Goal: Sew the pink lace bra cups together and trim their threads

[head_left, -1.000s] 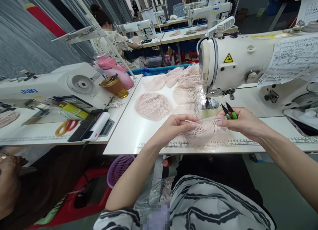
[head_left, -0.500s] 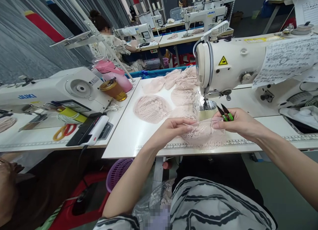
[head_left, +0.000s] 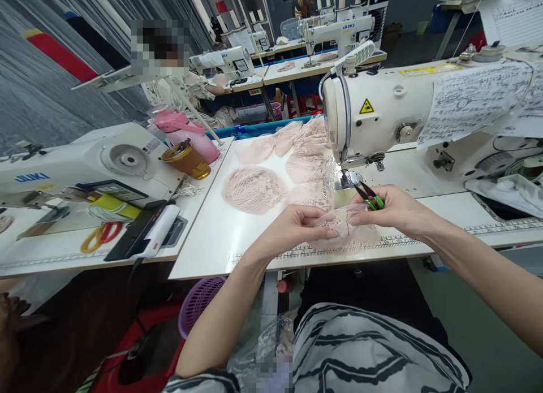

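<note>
Above the front edge of the table I hold a pale pink lace piece (head_left: 355, 236) with a dark thread or seam line across it. My left hand (head_left: 292, 230) is closed on its left part, thumb on top. At the right part, my right hand (head_left: 392, 213) pinches the lace between thumb and fingers. Green-handled thread snips (head_left: 375, 202) are also tucked in my right hand, their dark blades pointing up and left toward the sewing machine (head_left: 377, 102). More pink lace pieces (head_left: 254, 189) lie flat on the white table, left of the needle.
Along the table's front edge runs a printed ruler (head_left: 292, 251). To the left stand another sewing machine (head_left: 85, 161), an amber cup (head_left: 189, 162) and a pink bottle (head_left: 193, 135). A purple basket (head_left: 197, 302) sits below. A co-worker (head_left: 182, 90) is at the back left.
My left thumb has slid a little along the lace and now lies lower on it. The snips' blades have come closer together and shifted left. The whole view has turned slightly.
</note>
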### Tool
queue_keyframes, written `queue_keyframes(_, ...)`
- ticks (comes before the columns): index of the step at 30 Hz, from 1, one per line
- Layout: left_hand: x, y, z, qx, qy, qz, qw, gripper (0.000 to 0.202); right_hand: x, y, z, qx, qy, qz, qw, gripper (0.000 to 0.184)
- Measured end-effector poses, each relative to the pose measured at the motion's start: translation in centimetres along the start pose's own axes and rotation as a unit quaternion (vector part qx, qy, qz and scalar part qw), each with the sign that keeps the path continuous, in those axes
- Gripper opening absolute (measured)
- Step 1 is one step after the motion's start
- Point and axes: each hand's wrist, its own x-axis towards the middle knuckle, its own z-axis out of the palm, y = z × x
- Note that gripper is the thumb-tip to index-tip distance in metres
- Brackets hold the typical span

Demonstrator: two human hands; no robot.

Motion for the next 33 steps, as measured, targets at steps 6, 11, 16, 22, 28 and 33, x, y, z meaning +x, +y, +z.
queue_keyframes(6, 0.1, 0.0, 0.0, 0.024, 0.021, 0.006, 0.999, 0.023, 0.0, -0.3, 0.2, 0.009, 0.002, 0.001, 1.0, 0.034)
queue_keyframes(11, 0.0, -0.2, -0.2, 0.016, 0.027, -0.01, 0.999, 0.025, 0.1, -0.4, 0.1, 0.026, -0.004, -0.001, 1.0, 0.033)
queue_keyframes(16, -0.1, -0.1, -0.3, 0.024, 0.01, 0.003, 1.0, 0.025, 0.0, -0.5, 0.3, 0.027, -0.009, 0.005, 1.0, 0.034)
queue_keyframes(22, 0.2, 0.5, 0.4, 0.043, 0.005, 0.044, 0.998, 0.03, -0.1, -1.0, 0.6, 0.016, -0.027, -0.011, 0.999, 0.032)
queue_keyframes(28, 0.2, 0.6, 0.6, 0.02, -0.013, 0.042, 0.999, 0.045, -0.1, -1.0, 0.5, 0.012, -0.035, -0.029, 0.999, 0.028)
queue_keyframes(33, 0.1, 0.4, 0.4, 0.012, -0.028, 0.043, 0.999, 0.047, -0.1, -0.6, 0.5, 0.023, -0.025, -0.032, 0.999, 0.028)
